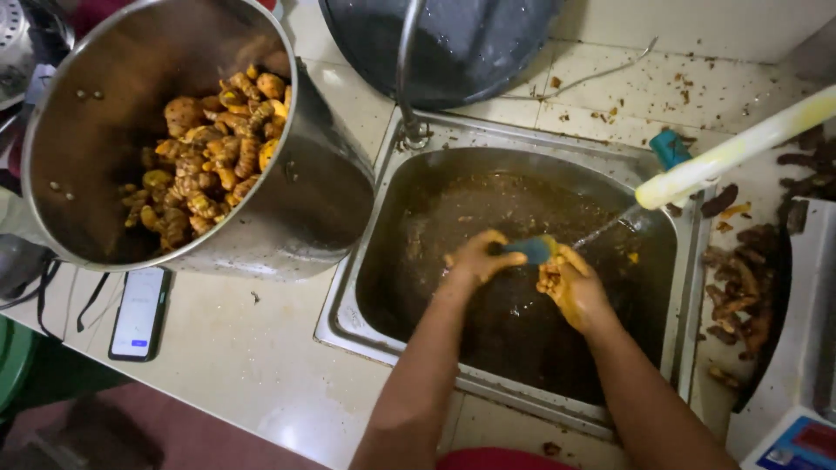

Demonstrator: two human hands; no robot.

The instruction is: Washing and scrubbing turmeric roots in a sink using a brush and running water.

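My left hand (477,255) is closed on a small blue brush (533,249) over the steel sink (374,261), which holds dark brown water. My right hand (572,287) grips a knobbly yellow turmeric root (549,278) right beside the brush. Both hands are stained yellow. A pale hose (731,152) comes in from the upper right and sends a thin stream of water toward my hands.
A big steel pot (313,200) with several cleaned turmeric roots (209,165) leans on the counter at left. A phone (139,313) lies below it. Dirty roots (740,287) are piled right of the sink. A tap pipe (406,70) and dark basin (461,43) stand behind.
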